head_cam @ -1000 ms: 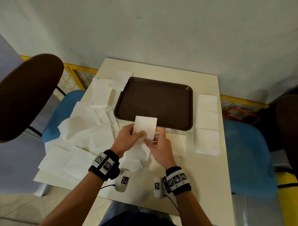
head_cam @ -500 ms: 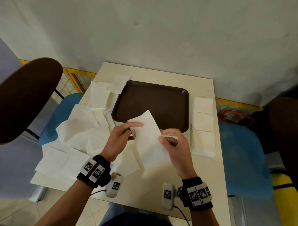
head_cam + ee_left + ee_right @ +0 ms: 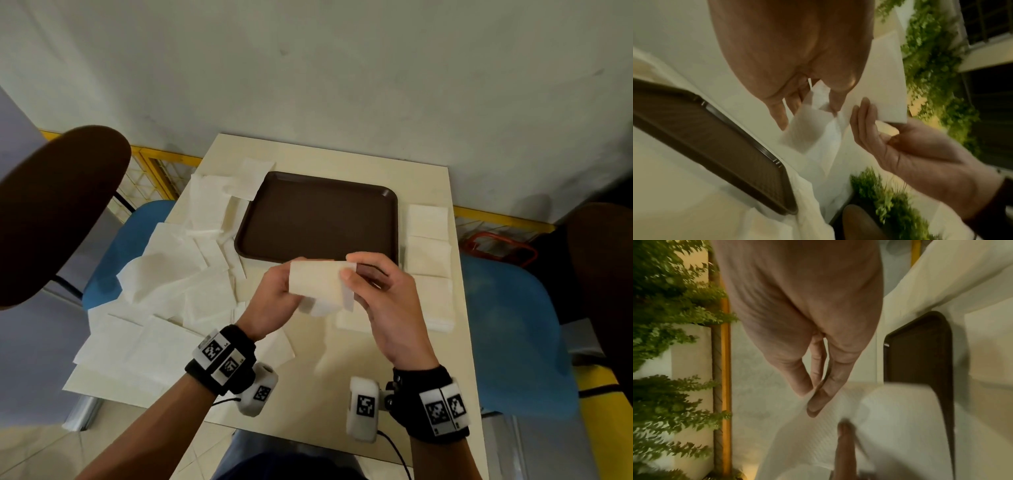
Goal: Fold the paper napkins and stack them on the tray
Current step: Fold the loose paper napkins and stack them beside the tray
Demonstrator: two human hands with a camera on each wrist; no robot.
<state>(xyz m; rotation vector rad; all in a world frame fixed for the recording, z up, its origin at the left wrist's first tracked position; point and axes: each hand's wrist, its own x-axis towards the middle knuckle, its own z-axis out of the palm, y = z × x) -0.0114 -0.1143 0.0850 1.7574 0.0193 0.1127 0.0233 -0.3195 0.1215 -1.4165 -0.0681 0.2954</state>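
Thin white napkin [image 3: 318, 281] pinched by both hands.

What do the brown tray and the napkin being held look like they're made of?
Tray: probably moulded plastic, dark brown with a matte, finely textured surface and a raised, rounded rim. Napkin, held by both hands: thin white tissue paper, soft and matte; it bends limply and lets some light through.

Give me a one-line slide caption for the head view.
Both hands, left hand and right hand, pinch a paper napkin mid-fold above the table, before the brown tray.
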